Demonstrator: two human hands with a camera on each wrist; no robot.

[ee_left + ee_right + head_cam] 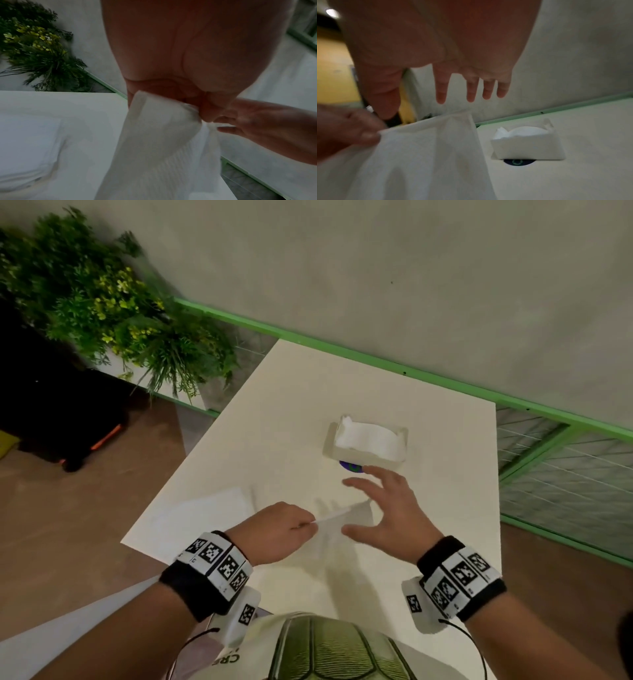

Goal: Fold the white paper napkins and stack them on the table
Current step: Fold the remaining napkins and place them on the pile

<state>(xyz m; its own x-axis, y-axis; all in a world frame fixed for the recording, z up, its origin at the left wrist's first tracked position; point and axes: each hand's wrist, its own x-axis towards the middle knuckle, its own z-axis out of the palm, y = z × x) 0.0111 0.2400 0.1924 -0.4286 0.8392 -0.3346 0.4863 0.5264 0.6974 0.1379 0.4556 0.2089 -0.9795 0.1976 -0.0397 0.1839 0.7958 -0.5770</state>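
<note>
napkin (pixel 337 522) pinched at one corner by left hand (pixel 274 534), right hand (pixel 387 508) spread loose beside it, nothing held, napkin box (pixel 364 445) parked behind on table (pixel 308 392)

Low in the frame, left of centre, the left hand (pixel 274 534) pinches the corner of a white napkin (pixel 337 525) that hangs above the white bench (pixel 428 542). Just right of it the right hand (pixel 387 515) is spread, fingers straight, apart from the sheet. Above it, at centre, a white holder (pixel 364 455) full of napkins stands over a blue disc (pixel 351 467). A flat napkin (pixel 202 517) lies at lower left; a leafy plant (pixel 113 313) fills the upper left.
</note>
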